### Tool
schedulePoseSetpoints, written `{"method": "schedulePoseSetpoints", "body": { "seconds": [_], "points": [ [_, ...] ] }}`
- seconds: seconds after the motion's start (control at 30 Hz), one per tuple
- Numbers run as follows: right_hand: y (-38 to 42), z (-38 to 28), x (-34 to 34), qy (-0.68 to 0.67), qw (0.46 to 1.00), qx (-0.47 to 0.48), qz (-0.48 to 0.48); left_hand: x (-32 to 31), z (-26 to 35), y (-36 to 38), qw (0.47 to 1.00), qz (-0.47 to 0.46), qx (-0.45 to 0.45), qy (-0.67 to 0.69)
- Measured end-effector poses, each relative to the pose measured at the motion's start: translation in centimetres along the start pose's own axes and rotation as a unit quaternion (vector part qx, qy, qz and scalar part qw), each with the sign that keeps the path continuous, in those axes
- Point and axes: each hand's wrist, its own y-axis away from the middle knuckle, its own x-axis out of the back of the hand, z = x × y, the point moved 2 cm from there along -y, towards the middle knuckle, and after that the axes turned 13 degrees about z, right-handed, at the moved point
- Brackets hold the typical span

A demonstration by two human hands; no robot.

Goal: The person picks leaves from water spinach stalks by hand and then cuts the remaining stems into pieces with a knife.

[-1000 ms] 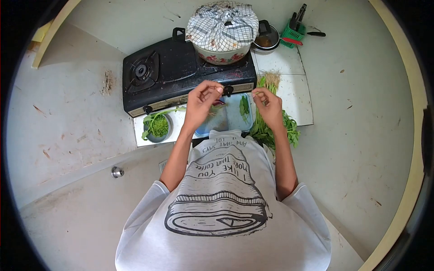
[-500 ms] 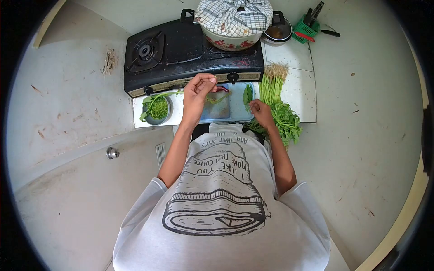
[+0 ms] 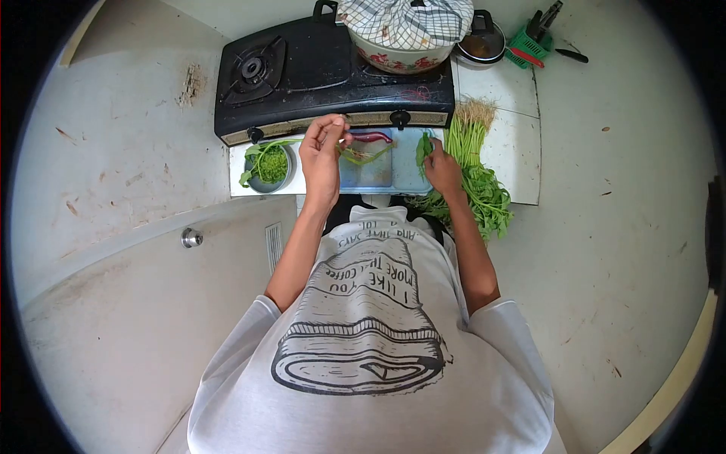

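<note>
My left hand (image 3: 321, 159) is raised at the left end of a blue tray (image 3: 411, 178), its fingers pinched round a leafy green stem (image 3: 290, 142). The stem's leaves reach over a small bowl of chopped greens (image 3: 272, 166), and thin roots (image 3: 367, 158) trail out on the other side of the hand. At the tray's right edge, my right hand (image 3: 445, 175) has its fingers closed on a small bunch of green leaves (image 3: 423, 155); its fingertips are partly hidden. A dark red chili (image 3: 372, 137) lies along the tray's far side.
A black gas stove (image 3: 318, 72) stands behind the tray, carrying a large pot (image 3: 401, 60) covered with a checked cloth. Beside my right hand lies a bundle of long-stemmed greens (image 3: 469, 151) with roots. Further back are a lidded pan (image 3: 480, 49) and a green utensil basket (image 3: 527, 45).
My right hand has moved forward along the green leaves, and its fingers now close on them. My left hand keeps its pinch on the stem. The whole view has shifted slightly.
</note>
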Motion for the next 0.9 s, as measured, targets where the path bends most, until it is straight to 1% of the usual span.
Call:
{"method": "schedulePoseSetpoints", "body": {
  "seconds": [0.03, 0.13, 0.23, 0.33, 0.43, 0.53, 0.67, 0.77, 0.87, 0.9],
  "points": [
    [0.2, 0.2, -0.3, 0.032, 0.999, -0.008, -0.024, 0.4, -0.3, -0.2, 1.000, 0.020, 0.002, 0.017],
    [1.2, 0.1, 0.2, 0.019, 1.000, -0.019, 0.000, 1.0, -0.1, -0.1, 0.997, 0.062, 0.018, 0.041],
    [2.1, 0.3, 1.1, -0.008, 0.996, -0.089, 0.007, 2.3, -0.5, -0.5, 0.993, 0.086, 0.043, 0.072],
    [3.0, 0.3, 1.4, -0.044, 0.995, -0.083, 0.045, 3.7, -0.4, -0.5, 0.985, 0.132, 0.073, 0.086],
    [3.7, -1.1, 0.6, -0.107, 0.994, -0.020, 0.019, 5.1, -0.2, -0.4, 0.977, 0.158, 0.096, 0.107],
    [3.4, -4.7, -0.2, -0.163, 0.985, 0.003, -0.053, 6.8, -0.7, -0.2, 0.965, 0.191, 0.110, 0.143],
    [1.9, -9.3, -2.0, -0.143, 0.983, 0.071, -0.089, 9.1, -0.8, 0.2, 0.951, 0.205, 0.124, 0.194],
    [0.9, -10.3, -4.9, -0.107, 0.986, 0.108, -0.075, 10.8, -0.6, 0.3, 0.942, 0.217, 0.134, 0.217],
    [-0.3, -10.6, -6.4, -0.051, 0.984, 0.115, -0.124, 13.0, -0.7, -0.3, 0.934, 0.230, 0.144, 0.233],
    [-0.5, -10.7, -6.5, -0.052, 0.983, 0.129, -0.120, 13.9, -0.7, -0.8, 0.933, 0.241, 0.139, 0.229]
  ]
}}
